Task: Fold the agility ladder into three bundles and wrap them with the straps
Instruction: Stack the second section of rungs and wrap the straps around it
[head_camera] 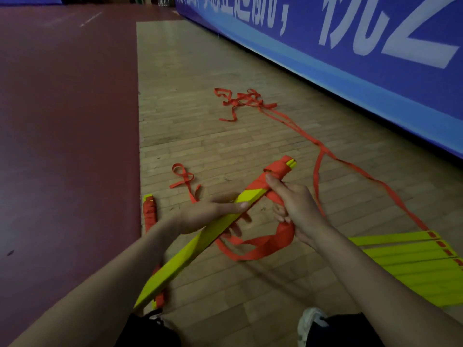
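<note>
Bundle of yellow sticks sits gripped in the left hand, while the right hand, at three o'clock, pinches the red strap wound round it.

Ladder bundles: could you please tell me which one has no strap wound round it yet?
The stack on the floor at the right; the held bundle is part-wrapped, the left floor bundle wound in red.

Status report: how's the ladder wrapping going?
Left hand grips the bundle mid-length. Right hand holds the strap; far end wrapped. Wrapped bundle on floor at left, loose rungs at right. Strap slack trails, no snag seen.
</note>
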Action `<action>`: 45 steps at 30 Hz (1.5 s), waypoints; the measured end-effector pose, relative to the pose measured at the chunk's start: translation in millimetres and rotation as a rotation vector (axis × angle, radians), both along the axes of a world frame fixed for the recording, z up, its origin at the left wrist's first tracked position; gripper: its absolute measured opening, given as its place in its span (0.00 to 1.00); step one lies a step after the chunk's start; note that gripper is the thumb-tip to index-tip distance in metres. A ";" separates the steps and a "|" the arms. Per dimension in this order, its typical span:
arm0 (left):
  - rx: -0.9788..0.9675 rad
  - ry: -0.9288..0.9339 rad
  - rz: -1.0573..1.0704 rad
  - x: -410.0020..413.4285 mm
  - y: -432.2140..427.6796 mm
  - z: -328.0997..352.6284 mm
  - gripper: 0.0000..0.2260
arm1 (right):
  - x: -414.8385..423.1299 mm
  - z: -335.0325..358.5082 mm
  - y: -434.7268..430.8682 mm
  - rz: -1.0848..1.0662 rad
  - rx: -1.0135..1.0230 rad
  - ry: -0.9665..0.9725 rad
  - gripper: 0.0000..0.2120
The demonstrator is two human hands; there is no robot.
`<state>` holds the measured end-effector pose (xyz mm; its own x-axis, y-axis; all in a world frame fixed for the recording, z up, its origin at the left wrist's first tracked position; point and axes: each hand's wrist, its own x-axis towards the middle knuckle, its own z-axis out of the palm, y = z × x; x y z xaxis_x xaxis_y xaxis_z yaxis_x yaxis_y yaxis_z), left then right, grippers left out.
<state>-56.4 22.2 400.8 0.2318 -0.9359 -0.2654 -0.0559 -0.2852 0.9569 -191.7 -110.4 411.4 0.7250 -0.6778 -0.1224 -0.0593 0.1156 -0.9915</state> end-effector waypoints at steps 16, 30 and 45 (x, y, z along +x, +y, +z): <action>-0.132 0.178 0.075 14.2 5.6 0.2 0.39 | -3.8 -10.0 -15.4 0.323 -0.057 0.151 0.02; -0.107 0.105 0.108 14.0 3.4 7.3 0.10 | -2.5 -16.0 -10.7 0.304 -0.070 0.246 0.04; -0.059 -0.420 0.278 3.5 -12.2 -15.7 0.03 | 2.5 -21.2 6.0 0.081 -0.510 0.193 0.19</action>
